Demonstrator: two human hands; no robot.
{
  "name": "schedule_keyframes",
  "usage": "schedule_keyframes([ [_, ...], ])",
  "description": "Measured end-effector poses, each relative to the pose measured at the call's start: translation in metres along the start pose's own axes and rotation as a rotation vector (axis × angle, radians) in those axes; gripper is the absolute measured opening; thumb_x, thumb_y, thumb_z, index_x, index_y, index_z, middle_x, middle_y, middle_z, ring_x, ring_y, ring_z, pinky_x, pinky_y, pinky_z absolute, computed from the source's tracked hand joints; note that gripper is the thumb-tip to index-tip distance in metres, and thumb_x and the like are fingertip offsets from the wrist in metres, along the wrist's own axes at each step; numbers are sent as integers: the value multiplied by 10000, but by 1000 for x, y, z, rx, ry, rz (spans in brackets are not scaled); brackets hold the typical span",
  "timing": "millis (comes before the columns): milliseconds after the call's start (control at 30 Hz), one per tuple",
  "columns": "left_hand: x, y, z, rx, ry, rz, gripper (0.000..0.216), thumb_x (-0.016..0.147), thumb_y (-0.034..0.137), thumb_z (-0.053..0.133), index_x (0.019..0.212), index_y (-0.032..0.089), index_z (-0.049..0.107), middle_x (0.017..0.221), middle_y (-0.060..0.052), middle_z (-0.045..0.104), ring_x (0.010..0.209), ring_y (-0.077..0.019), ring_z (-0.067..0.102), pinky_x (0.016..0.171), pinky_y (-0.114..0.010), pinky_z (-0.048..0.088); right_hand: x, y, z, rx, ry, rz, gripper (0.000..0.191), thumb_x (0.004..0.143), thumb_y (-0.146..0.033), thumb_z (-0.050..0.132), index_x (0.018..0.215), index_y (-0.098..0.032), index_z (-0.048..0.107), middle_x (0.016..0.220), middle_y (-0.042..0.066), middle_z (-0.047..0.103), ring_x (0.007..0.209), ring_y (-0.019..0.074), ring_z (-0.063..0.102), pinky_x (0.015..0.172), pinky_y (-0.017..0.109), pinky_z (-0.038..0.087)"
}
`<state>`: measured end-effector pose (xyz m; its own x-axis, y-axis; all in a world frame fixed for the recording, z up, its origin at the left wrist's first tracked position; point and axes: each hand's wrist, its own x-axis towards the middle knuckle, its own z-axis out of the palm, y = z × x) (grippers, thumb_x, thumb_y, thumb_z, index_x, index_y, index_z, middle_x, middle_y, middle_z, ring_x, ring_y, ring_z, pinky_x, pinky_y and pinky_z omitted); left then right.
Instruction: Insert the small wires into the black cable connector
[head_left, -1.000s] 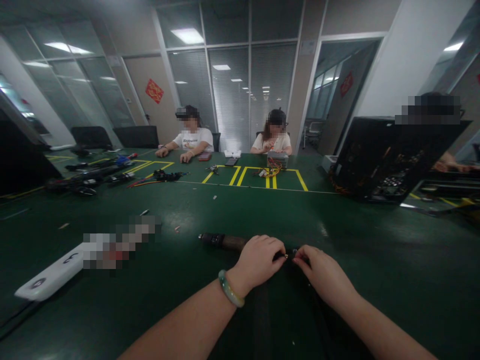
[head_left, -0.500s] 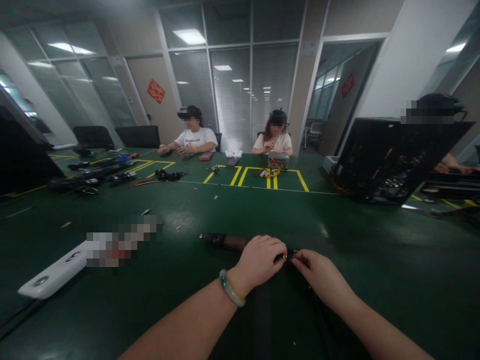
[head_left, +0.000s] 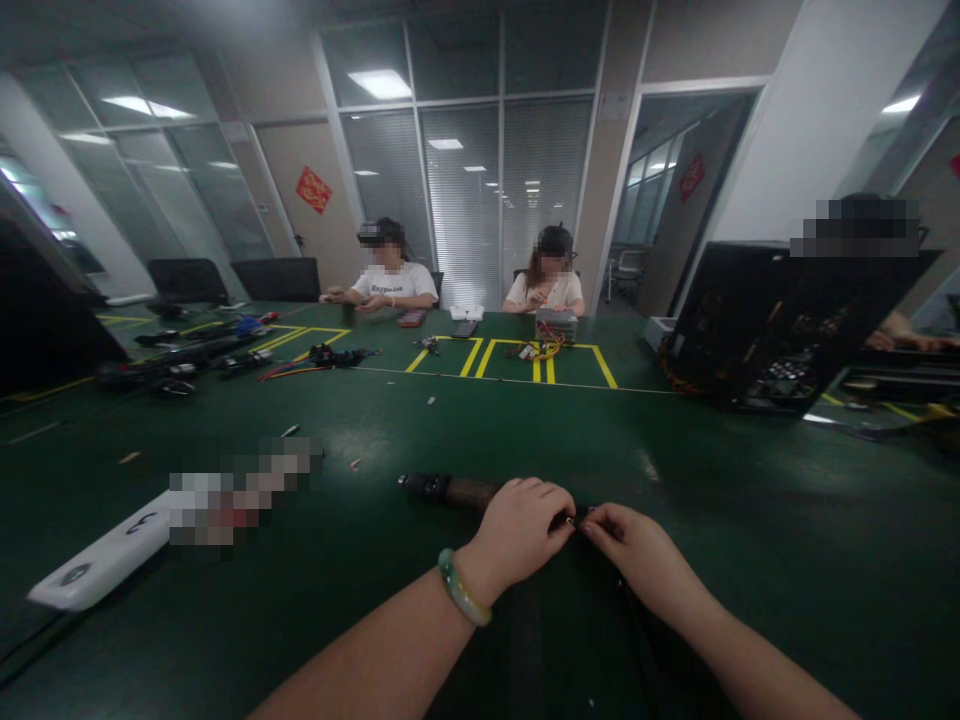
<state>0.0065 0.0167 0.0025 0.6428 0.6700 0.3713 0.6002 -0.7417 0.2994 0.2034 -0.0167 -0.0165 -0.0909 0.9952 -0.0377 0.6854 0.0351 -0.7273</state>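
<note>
Close together over the green table (head_left: 420, 640), my two hands meet fingertip to fingertip. My left hand (head_left: 527, 522), with a jade-like bangle (head_left: 463, 590) on its wrist, is closed in a pinch at a small brass-coloured piece (head_left: 571, 521). Fingertips pressed together just right of that piece, my right hand (head_left: 630, 545) is also closed; what it pinches is too small and dark to make out. A dark, pen-shaped electric screwdriver (head_left: 469, 492) lies behind my left hand, its tip toward the left and its right part hidden by the hand.
At left lies a white power strip (head_left: 112, 550), partly blurred out. Tangled dark cables (head_left: 322, 357) sit farther back. A black computer case (head_left: 787, 325) stands at right. Two people sit across the table, one behind a grey box with wires (head_left: 555, 325); another person is behind the case.
The view has shifted slightly. Both hands keep nearly the same pinch at the same spot. Across the table, the left person's hands have moved a little.
</note>
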Motion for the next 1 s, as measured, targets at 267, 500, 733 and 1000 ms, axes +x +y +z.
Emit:
schedule_keyframes([
  [267, 0, 1, -2, -11, 0, 11, 78, 863, 249, 646, 913, 223, 591, 968, 19, 631, 927, -187, 555, 834, -329, 397, -2, 6, 1, 31, -22, -8, 238, 909, -418, 509, 885, -253, 679, 812, -7, 702, 741, 184, 650, 631, 253, 444],
  [500, -1, 2, -3, -11, -5, 8, 93, 858, 205, 637, 936, 219, 590, 971, 7, 635, 933, -195, 561, 840, -335, 402, 0, 4, -1, 23, -45, -2, 261, 906, -440, 505, 908, -249, 683, 842, -2, 704, 743, 182, 645, 640, 253, 447],
  [733, -1, 4, -6, 1, -16, -4, 110, 850, 228, 639, 945, 217, 584, 976, 9, 632, 941, -194, 562, 862, -341, 412, -1, 4, -1, 46, -61, 16, 271, 909, -444, 491, 915, -243, 672, 844, -1, 698, 698, 180, 638, 570, 245, 442],
  [1000, -1, 1, -4, 17, -40, 24, 80, 861, 196, 630, 924, 219, 587, 1013, 4, 639, 986, -199, 559, 892, -339, 412, 1, 1, -2, 23, -42, -16, 234, 893, -403, 512, 869, -233, 671, 810, -5, 694, 731, 180, 636, 611, 250, 429],
])
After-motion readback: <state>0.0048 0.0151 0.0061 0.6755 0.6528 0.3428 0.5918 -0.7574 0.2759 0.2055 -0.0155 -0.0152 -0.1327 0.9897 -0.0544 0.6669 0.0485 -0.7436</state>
